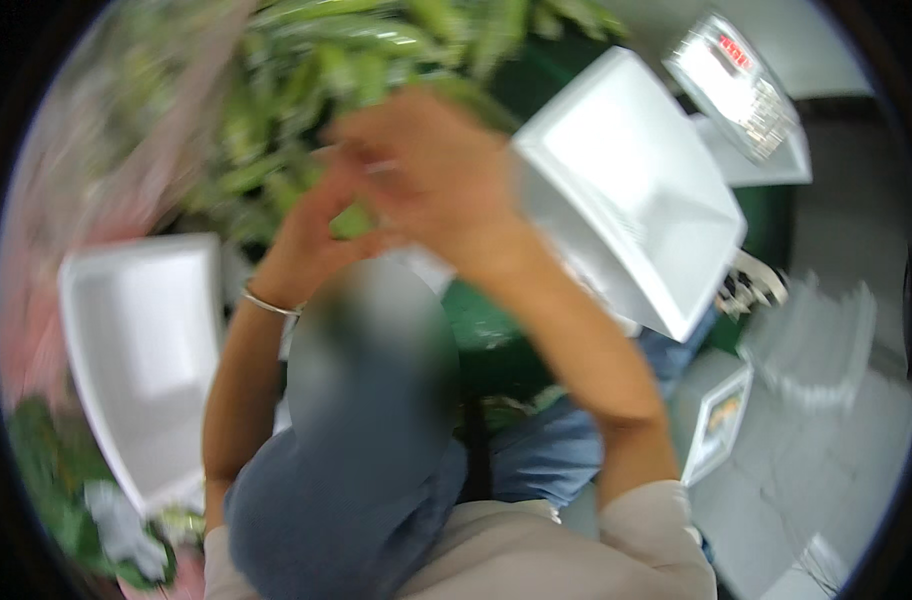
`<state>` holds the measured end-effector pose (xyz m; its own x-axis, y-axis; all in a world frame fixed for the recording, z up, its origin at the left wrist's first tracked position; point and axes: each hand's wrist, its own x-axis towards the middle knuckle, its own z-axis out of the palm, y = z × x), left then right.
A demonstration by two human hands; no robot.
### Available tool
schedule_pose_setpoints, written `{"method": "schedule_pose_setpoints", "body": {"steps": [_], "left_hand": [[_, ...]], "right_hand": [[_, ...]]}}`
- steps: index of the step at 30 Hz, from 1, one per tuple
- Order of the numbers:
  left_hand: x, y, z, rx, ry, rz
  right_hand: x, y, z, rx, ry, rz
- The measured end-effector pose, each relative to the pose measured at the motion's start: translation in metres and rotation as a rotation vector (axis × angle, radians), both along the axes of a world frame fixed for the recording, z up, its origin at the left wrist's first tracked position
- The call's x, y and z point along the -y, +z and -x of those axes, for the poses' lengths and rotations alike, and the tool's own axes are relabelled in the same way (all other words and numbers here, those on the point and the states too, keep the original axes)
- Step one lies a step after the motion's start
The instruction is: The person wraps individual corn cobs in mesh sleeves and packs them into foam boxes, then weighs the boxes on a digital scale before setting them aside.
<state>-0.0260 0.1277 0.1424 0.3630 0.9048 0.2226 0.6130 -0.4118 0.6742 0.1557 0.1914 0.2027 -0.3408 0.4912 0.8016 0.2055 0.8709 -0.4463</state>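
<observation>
My left hand [321,232], with a silver bangle at the wrist, is raised in front of me over a pile of green vegetable pods or ears [358,45]. Close against it is my right hand [433,172], badly blurred by motion. A thin pale thing [381,166] shows between the fingers, too blurred to name, and whether either hand grips it is not plain. Below the hands, a grey-blue cap brim [373,360] hides part of the view.
An open white foam box [145,487] stands at the left and another [613,180] at the right. Beyond the right one is a digital scale [733,82] with a lit display. Pinkish plastic sheeting [126,202] lies at the left. Stacked clear trays [812,345] are on the floor.
</observation>
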Motion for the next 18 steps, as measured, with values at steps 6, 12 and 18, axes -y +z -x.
{"method": "schedule_pose_setpoints", "body": {"steps": [6, 12, 18], "left_hand": [[-0.006, -0.066, 0.02, 0.728, 0.552, 0.681], [0.07, -0.117, 0.108, 0.293, 0.748, 0.497], [0.116, 0.011, 0.262, -0.05, 0.966, 0.165]], "right_hand": [[-0.031, -0.044, -0.127, 0.329, -0.56, 0.342], [-0.047, -0.129, -0.259, 1.237, -0.356, 0.952], [-0.037, -0.051, -0.249, 0.898, -0.613, 1.009]]}}
